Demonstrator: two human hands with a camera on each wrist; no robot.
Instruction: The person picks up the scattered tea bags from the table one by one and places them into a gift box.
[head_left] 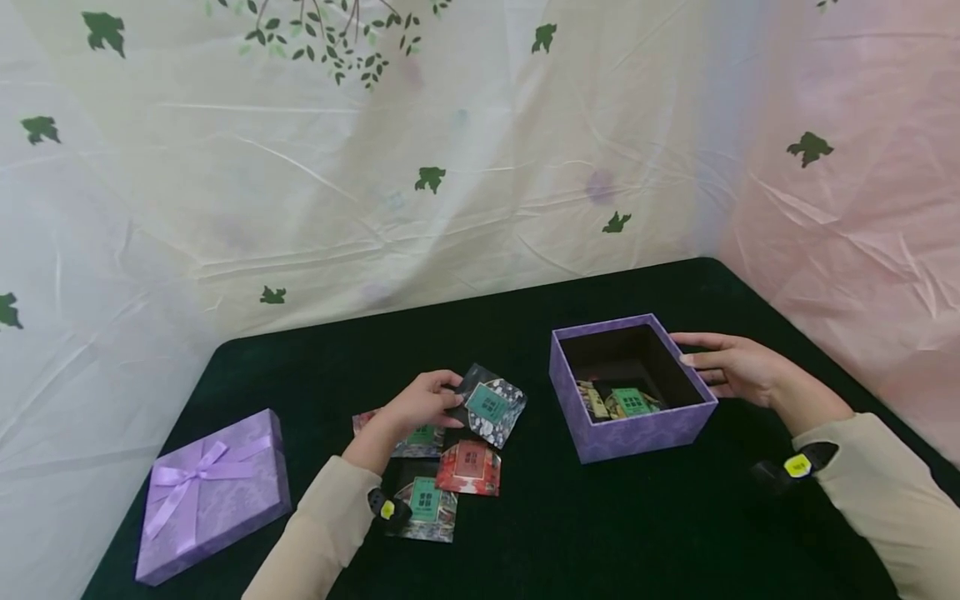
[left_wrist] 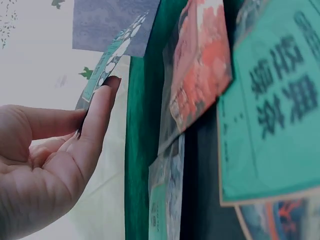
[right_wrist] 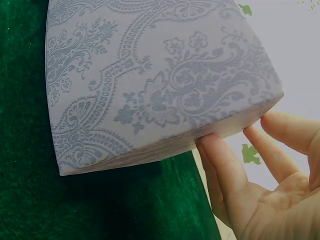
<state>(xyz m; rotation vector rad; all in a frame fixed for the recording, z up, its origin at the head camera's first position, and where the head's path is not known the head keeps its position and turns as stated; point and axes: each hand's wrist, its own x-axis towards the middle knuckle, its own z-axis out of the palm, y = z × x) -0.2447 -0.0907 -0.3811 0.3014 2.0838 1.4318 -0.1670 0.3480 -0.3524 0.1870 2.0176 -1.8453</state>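
Observation:
My left hand (head_left: pixel 422 402) pinches a flat square packet (head_left: pixel 498 410) by its edge, between thumb and fingers. This packet is black and white with a green label, and it is tilted up in the left wrist view. Under and beside that hand lie a red packet (head_left: pixel 470 468), a green-labelled packet (head_left: pixel 424 504) and another partly hidden packet (head_left: pixel 422 442). My right hand (head_left: pixel 738 367) touches the right side of an open purple box (head_left: pixel 637 435) with extended fingers (right_wrist: pixel 222 155). Inside the box are a green-labelled packet (head_left: pixel 632 402) and a yellowish packet (head_left: pixel 592 400).
A purple lid (head_left: pixel 210 496) with a ribbon bow lies at the left of the dark green table (head_left: pixel 600 533). Behind the table hangs a pale cloth (head_left: pixel 480 225) printed with leaves and green birds.

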